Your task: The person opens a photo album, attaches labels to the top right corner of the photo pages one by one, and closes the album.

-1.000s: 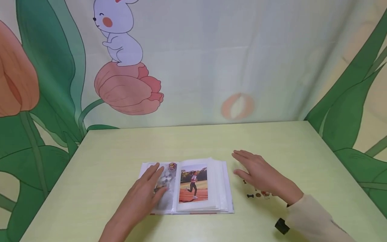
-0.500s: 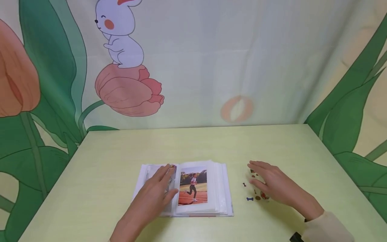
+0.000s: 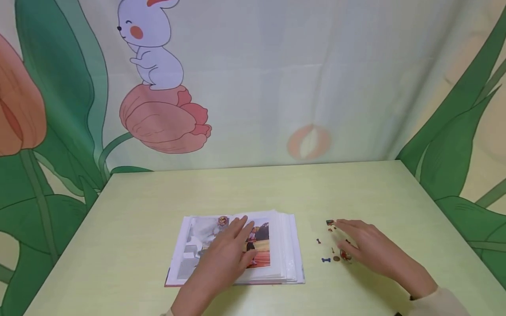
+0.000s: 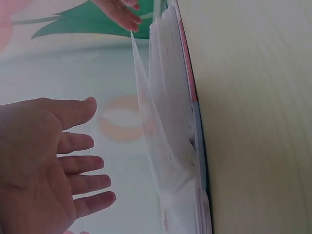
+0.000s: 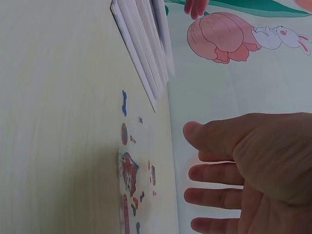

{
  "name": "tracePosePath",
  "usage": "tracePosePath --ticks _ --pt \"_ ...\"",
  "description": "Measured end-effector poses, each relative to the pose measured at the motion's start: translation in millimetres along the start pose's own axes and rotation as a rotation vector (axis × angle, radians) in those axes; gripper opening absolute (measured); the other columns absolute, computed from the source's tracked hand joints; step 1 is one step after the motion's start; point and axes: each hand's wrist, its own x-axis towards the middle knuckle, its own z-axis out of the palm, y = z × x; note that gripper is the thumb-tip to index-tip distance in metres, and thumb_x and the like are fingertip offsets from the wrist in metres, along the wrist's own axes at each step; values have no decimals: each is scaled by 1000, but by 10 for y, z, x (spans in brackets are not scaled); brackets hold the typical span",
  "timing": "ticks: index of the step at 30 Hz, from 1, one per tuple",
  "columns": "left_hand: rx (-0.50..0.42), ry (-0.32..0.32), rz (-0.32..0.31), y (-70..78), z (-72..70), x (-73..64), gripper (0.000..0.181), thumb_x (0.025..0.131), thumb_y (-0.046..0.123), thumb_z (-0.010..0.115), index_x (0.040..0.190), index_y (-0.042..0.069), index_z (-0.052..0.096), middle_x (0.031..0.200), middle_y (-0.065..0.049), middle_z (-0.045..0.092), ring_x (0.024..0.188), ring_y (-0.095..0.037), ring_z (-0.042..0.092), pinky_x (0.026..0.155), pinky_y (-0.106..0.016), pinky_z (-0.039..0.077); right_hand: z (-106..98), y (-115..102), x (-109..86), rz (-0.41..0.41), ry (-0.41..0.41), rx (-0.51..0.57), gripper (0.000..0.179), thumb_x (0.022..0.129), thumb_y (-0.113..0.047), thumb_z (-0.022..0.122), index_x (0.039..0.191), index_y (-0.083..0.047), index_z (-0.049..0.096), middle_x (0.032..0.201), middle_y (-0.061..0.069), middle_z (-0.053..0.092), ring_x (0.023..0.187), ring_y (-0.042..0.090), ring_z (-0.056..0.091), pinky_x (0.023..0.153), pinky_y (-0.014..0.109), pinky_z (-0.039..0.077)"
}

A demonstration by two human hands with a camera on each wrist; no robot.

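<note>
An open photo album [image 3: 290,250] lies on the table, a grey-white picture [image 3: 197,237] on its left page and a photo of a runner [image 3: 262,252] on its right. My left hand [image 3: 225,259] is over the middle of the album, partly covering both pictures. In the left wrist view its fingers are extended, apart from the pages, and one clear page [image 4: 146,112] stands slightly raised. To the album's right, my right hand [image 3: 373,250] is held above a see-through sheet of small stickers [image 5: 129,175], partly hiding it. Its fingers are loosely straight and hold nothing.
The pale table [image 3: 138,197] extends behind and around the album. Beyond its back edge hangs a curtain [image 3: 253,87] printed with a rabbit, tulips and leaves. A beige sleeve [image 3: 439,303] covers the right forearm.
My left hand has moved right, from the album's left page to over its middle, uncovering the grey-white picture. My right hand has moved right and slightly down, away from the album and over the stickers.
</note>
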Motion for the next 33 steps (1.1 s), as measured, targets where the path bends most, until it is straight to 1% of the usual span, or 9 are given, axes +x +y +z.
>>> tracePosePath --ticks 7,9,12,14,18,22,25,28,33 --pt "30 15 77 143 124 115 57 100 25 70 148 1 53 154 -21 49 144 -40 44 111 -58 42 47 24 -59 3 2 -18 45 93 -12 77 134 2 65 136 20 64 122 41 61 99 57 52" --pt "52 30 105 185 170 148 56 99 25 71 146 0 54 151 -22 52 141 -40 47 109 -57 45 60 26 -74 12 -7 -20 46 92 -13 78 135 2 65 136 20 64 123 41 61 99 57 52" --pt "102 28 124 256 234 208 56 99 28 70 146 0 54 150 -21 53 140 -38 49 108 -55 47 67 24 -100 26 -5 -13 48 90 -11 80 134 3 66 136 19 64 123 41 61 99 57 52" --pt "134 13 124 310 271 253 57 100 30 69 147 1 54 151 -20 52 141 -36 48 108 -53 47 66 23 -113 33 3 -8 49 89 -9 81 133 3 66 135 19 65 123 41 61 98 56 52" --pt "186 -48 103 431 351 332 58 102 34 66 150 4 52 154 -16 50 144 -33 46 112 -51 44 73 24 -130 43 1 -13 49 86 -8 83 132 2 67 133 19 66 121 40 62 97 55 53" --pt "222 -94 97 533 404 364 59 102 35 65 151 4 51 155 -15 50 144 -31 45 115 -45 42 88 3 -105 29 2 -25 48 85 -5 83 129 3 68 131 19 67 120 41 62 97 56 53" --pt "247 -112 98 604 439 392 60 102 36 65 151 4 51 155 -14 49 145 -31 45 116 -42 41 101 5 -80 -1 13 -32 46 84 -2 83 127 4 69 129 19 68 119 41 63 97 55 54" --pt "267 -138 97 685 513 433 61 102 38 65 151 5 51 156 -14 48 146 -30 43 116 -40 40 109 29 -79 -20 19 -50 45 83 -1 84 125 4 70 126 18 69 117 39 64 96 53 55" --pt "304 -199 103 799 650 459 64 101 42 65 153 7 49 159 -13 45 147 -30 42 116 -39 40 135 39 -65 -17 5 -71 42 82 0 85 122 1 73 125 15 70 116 36 65 95 52 56"
